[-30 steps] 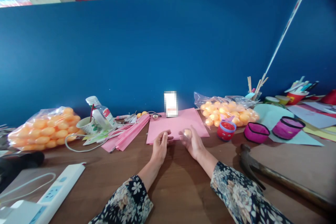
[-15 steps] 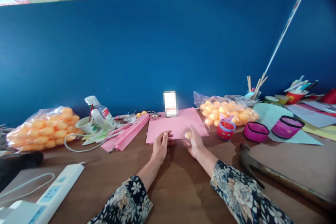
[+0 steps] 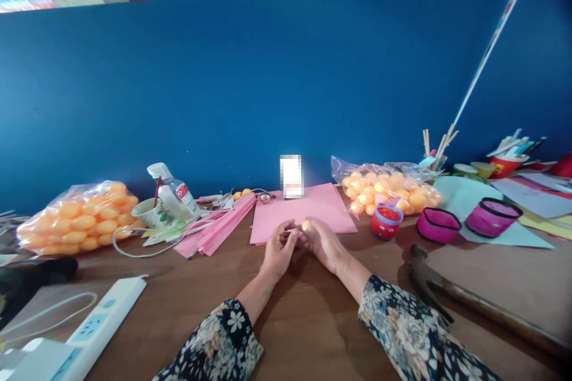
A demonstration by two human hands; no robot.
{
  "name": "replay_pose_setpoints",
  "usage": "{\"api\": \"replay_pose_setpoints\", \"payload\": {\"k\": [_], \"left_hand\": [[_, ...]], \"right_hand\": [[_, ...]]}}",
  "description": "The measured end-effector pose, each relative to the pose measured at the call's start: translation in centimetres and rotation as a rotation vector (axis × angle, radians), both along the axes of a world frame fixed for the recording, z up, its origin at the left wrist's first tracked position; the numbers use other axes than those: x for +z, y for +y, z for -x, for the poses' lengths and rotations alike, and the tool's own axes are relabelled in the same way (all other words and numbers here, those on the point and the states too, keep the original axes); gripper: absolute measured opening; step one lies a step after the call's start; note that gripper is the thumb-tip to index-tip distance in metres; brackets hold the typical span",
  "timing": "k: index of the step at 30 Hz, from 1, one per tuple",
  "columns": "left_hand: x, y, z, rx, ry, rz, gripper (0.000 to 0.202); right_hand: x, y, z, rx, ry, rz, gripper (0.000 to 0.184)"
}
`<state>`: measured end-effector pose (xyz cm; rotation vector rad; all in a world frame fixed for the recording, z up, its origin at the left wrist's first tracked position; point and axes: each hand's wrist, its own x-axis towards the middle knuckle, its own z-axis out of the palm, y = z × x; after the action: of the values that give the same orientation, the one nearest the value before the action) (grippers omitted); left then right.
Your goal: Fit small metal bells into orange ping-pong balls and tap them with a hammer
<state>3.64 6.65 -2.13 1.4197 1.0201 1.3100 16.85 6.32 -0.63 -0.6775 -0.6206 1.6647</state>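
Note:
In front of me my right hand [image 3: 326, 245] is closed around a small pale-orange ball [image 3: 307, 225], which shows at the top between thumb and fingers. My left hand [image 3: 280, 250] meets it from the left, its fingers curled and the thumb pressed towards them. The fingertips of both hands come together, and whatever lies between the left ones is too small to make out. Both hands are just over the near edge of a stack of pink paper [image 3: 308, 208].
Bags of orange balls lie at left [image 3: 84, 220] and right [image 3: 379, 190]. A hammer [image 3: 491, 309], a red cup [image 3: 386, 223] and magenta fabric rings [image 3: 438, 225] are at right. A power strip [image 3: 102, 321], plastic bottle [image 3: 179, 193] and pink strips [image 3: 223, 223] are at left.
My left hand has moved right and curled its fingers, meeting my right hand. The right hand, blurred before with the ball, has shifted slightly left and is steadier.

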Motion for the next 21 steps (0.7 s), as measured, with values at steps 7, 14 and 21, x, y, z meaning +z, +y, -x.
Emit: {"api": "replay_pose_setpoints", "payload": {"k": [7, 14, 21], "left_hand": [[0.6, -0.4, -0.05, -0.025, 0.021, 0.043, 0.043], [0.26, -0.23, 0.06, -0.006, -0.004, 0.061, 0.044], [0.22, -0.15, 0.08, 0.007, 0.015, 0.051, 0.043]], "right_hand": [[0.15, 0.12, -0.17, -0.053, -0.054, 0.049, 0.047], [0.2, 0.11, -0.15, -0.054, -0.037, 0.043, 0.051], [0.04, 0.16, -0.32, -0.026, -0.027, 0.015, 0.053]]}}
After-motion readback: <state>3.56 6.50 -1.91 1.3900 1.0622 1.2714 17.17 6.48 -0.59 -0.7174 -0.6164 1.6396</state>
